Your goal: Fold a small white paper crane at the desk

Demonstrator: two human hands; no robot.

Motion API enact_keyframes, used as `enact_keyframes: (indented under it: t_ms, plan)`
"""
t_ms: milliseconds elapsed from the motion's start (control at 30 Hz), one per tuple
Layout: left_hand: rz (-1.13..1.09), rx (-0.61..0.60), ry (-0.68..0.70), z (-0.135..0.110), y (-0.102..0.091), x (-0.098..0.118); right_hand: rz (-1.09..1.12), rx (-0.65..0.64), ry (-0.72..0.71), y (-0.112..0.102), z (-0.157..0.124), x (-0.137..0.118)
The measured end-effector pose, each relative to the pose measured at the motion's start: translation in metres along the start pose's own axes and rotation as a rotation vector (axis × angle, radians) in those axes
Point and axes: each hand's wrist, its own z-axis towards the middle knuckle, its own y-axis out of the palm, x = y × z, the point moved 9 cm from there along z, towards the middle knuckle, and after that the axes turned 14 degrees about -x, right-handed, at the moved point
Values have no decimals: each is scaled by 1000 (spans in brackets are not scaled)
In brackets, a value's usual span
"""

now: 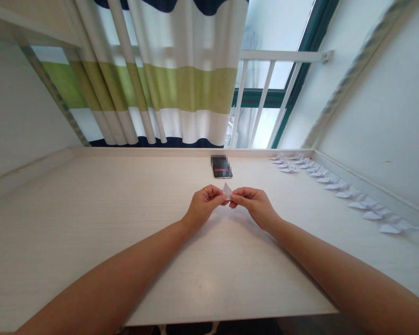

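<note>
A small piece of folded white paper (227,190) is held up above the middle of the table, its pointed tip upward. My left hand (205,204), with a ring on one finger, pinches its left lower side between thumb and fingers. From the other side, my right hand (254,204) pinches the right lower edge the same way. Fingertips of both hands nearly meet and hide the bottom of the paper. Along the right side of the table lie several folded white paper cranes (342,186) in a row, with a few more at its far end.
Just beyond my hands a dark phone (222,167), partly blurred, lies on the pale wooden table (125,195). A raised ledge borders the table's back. Behind it hang a striped curtain (188,88) and a white railing (282,56) before a window. Walls stand left and right.
</note>
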Motion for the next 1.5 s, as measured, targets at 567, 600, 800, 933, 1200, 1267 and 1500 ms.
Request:
enact_keyframes:
  t_ms: [567, 600, 800, 933, 1200, 1267, 1500]
  plan:
    - [9, 40, 2, 1, 0, 2, -22, 39, -28, -1, 0, -2]
    - [12, 38, 1, 1, 0, 2, -25, 37, -26, -1, 0, -2]
    - [37, 34, -21, 0, -1, -2, -79, 29, -22, 1, -1, -4]
    - [48, 48, -33, 0, -2, -3, -135, 16, -13, 4, -1, -4]
    - [49, 47, -30, 0, -1, -2, -89, 3, -21, 7, -1, -2]
    - [46, 50, -29, 0, -1, -1, -48, -3, -23, 7, -1, 0]
    - [12, 87, -37, -1, -1, -3, -2, -24, -12, 8, 1, 4]
